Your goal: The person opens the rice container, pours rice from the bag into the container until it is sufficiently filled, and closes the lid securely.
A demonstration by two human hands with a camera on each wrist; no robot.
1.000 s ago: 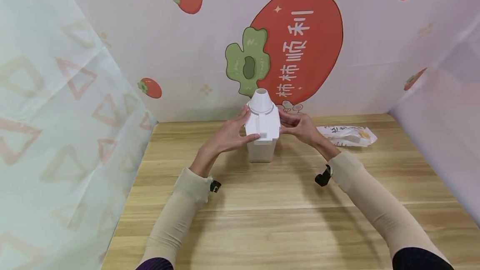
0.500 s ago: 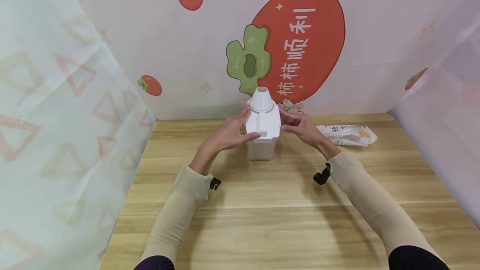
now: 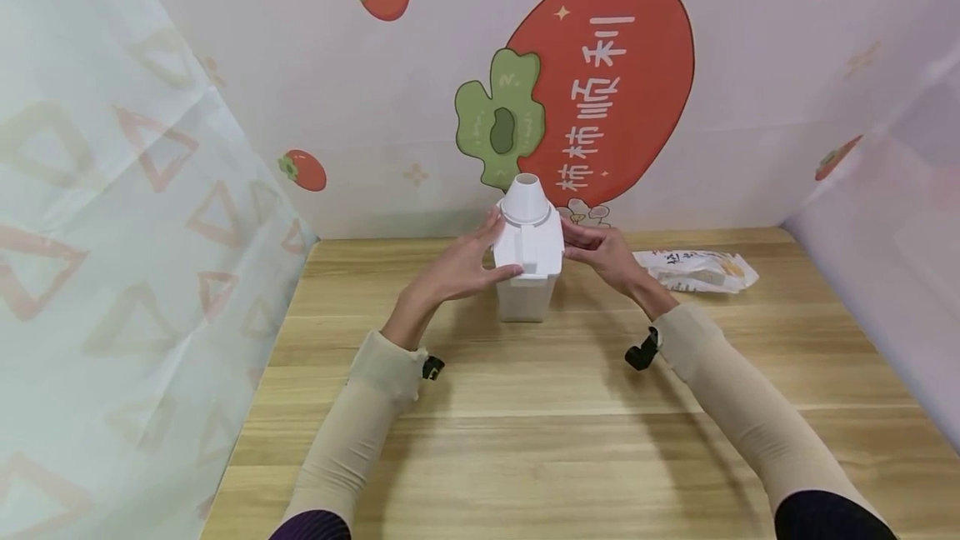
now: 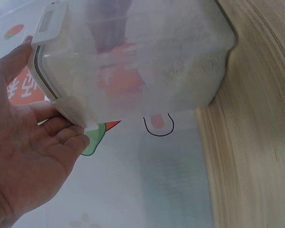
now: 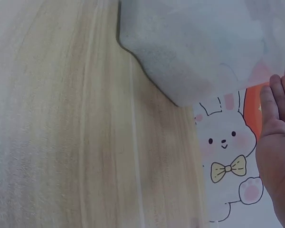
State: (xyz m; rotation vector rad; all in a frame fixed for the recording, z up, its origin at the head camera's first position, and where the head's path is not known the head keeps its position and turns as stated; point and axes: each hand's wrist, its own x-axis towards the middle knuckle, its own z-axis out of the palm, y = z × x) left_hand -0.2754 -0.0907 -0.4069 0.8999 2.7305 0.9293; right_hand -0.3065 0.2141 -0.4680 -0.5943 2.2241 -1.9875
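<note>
A translucent white storage container (image 3: pixel 521 300) stands on the table, with a white lid (image 3: pixel 546 250) on top. From the lid's far end rises a white cone-shaped piece (image 3: pixel 525 203), open at its tip. Pale grainy contents show low through the wall in the left wrist view. My left hand (image 3: pixel 456 269) holds the lid's left edge, thumb near the front and curled fingers (image 4: pixel 69 135) against the side. At the right edge, my right hand (image 3: pixel 609 261) grips the lid with thumb and fingers; the right wrist view cuts off part of this hand (image 5: pixel 281 142).
A white printed plastic bag (image 3: pixel 697 272) lies on the wooden table (image 3: pixel 525 440), right of the container. Behind the container is a backdrop (image 3: pixel 390 115) printed with persimmons, and fabric walls (image 3: pixel 150 273) border both sides. A wrist camera sits at each cuff.
Both hands keep their places on the lid, and the container stands where it was. Only the head view has shifted slightly.
</note>
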